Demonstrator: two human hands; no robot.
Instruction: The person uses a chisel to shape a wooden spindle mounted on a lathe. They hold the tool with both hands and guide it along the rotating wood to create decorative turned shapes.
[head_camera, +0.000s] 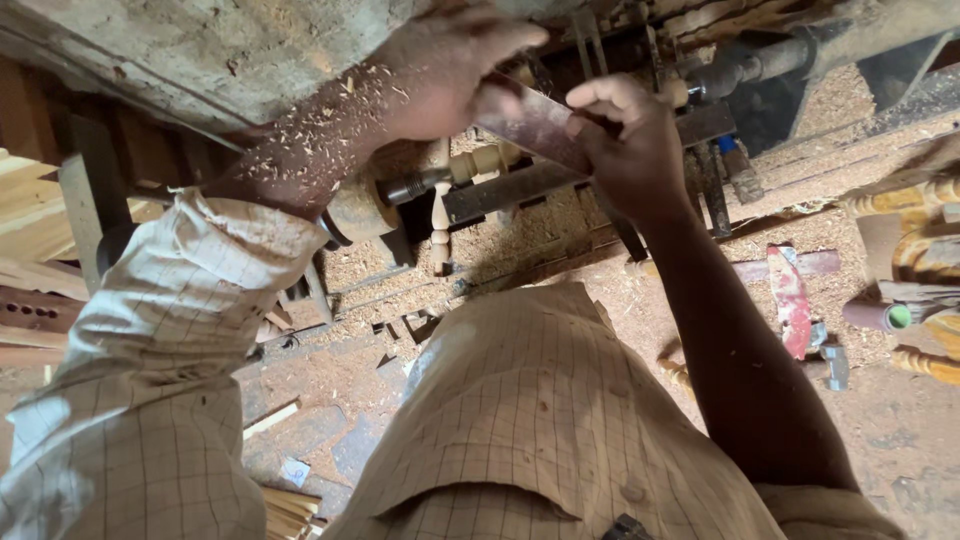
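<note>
On the lathe, the pale turned spindle sits mounted between centres, and you are mid-cut: both hands clamp the flat chisel, left hand fingers curled over, right hand fisted. Next calls for steady pressure.

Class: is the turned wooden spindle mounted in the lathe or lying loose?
Mounted: the spindle sits horizontally between the lathe's metal ends, above the sawdust.

Flat dark chisel blade slanted across pale turned spindle.
</note>
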